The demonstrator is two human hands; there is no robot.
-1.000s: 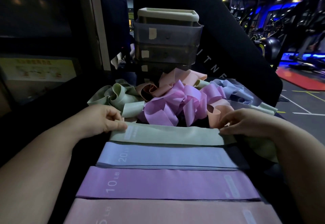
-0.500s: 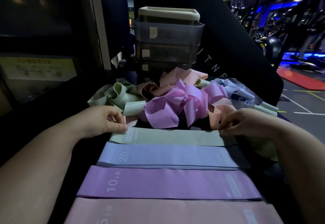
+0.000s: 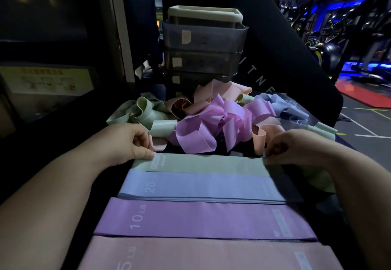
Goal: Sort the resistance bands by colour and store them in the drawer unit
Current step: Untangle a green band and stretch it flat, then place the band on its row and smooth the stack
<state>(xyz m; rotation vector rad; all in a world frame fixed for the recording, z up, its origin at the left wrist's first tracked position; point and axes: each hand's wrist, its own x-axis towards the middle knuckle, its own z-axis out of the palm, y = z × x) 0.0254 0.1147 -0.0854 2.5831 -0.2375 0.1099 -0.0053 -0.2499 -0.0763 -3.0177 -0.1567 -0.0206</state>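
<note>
A flat green band [image 3: 207, 164] lies across the dark surface. My left hand [image 3: 129, 142] pinches its left end and my right hand [image 3: 296, 147] pinches its right end. In front of it lie flat stacks in rows: blue "20 LB" bands [image 3: 201, 187], purple "10 LB" bands [image 3: 201, 219] and pink bands [image 3: 201, 252]. Behind the green band sits a tangled heap of loose bands [image 3: 207, 121] in green, pink, purple, peach and blue. The grey drawer unit [image 3: 204, 45] stands behind the heap, its drawers closed.
A black padded panel [image 3: 285, 58] rises at the right behind the heap. A pillar [image 3: 118, 26] and a yellow notice [image 3: 46, 79] are at the left. Gym machines [image 3: 338, 36] and a red mat [image 3: 364, 94] lie far right.
The green band has been drawn flatter and squared up against the blue stack. Both hands stay at its ends, shifted only slightly.
</note>
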